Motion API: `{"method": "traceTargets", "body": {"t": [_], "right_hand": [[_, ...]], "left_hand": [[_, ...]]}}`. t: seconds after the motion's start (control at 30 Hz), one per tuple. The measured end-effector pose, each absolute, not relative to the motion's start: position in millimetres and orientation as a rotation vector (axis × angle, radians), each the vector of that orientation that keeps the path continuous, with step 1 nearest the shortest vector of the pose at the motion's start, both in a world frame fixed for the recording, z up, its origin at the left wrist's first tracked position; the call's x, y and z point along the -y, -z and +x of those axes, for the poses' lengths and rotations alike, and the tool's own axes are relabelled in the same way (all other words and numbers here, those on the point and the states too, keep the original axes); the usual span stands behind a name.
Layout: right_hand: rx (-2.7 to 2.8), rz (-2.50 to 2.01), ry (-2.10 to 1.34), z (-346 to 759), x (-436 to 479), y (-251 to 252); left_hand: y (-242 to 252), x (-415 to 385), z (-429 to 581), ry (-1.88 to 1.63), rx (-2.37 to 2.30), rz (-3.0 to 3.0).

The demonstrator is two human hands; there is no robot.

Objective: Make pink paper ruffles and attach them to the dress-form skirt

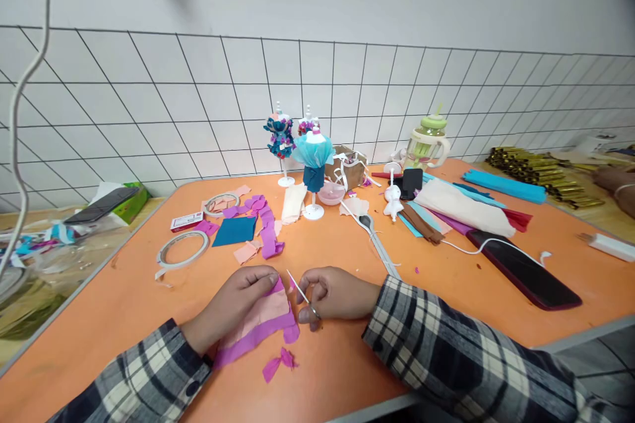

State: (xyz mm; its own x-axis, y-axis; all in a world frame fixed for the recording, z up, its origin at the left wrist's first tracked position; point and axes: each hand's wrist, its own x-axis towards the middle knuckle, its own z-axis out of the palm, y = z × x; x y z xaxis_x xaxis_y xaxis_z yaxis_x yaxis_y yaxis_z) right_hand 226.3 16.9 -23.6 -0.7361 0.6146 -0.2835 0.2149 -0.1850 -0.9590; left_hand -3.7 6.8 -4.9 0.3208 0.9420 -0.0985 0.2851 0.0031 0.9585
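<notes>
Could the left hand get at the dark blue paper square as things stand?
Probably yes: the dark blue paper square lies mostly uncovered beyond the left hand, with nothing standing between them, though that hand pinches layered paper.

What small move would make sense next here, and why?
Probably ease the scissors to the right edge of the layered pink and purple paper: the left hand pinches that paper, and the right hand holds the scissors close by.

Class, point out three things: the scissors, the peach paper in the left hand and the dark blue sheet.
Scissors (299, 289): head view, on the blade.
Peach paper (269, 312): head view, on its uncovered surface.
Dark blue sheet (235, 231): head view, at its centre.
</notes>
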Motion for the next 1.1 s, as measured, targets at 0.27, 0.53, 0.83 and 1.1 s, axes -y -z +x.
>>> {"method": "traceTargets", "body": {"t": [0.27,0.53,0.83,1.1], "right_hand": [[1.872,-0.99,-1.988,244,-33,24],[2.004,-1.012,-2.232,268,-40,12],[2.314,-1.384,-1.273,258,-24,-19],[2.589,-1.388,-0.564,241,-30,-21]], "left_hand": [[6,-16,-11,-0.974,-1.15,1.086],[3,-28,-29,-0.963,-1.067,0.911],[6,-30,-34,-1.0,-1.318,1.313],[9,-45,-57,-1.067,-1.71,1.84]]}}
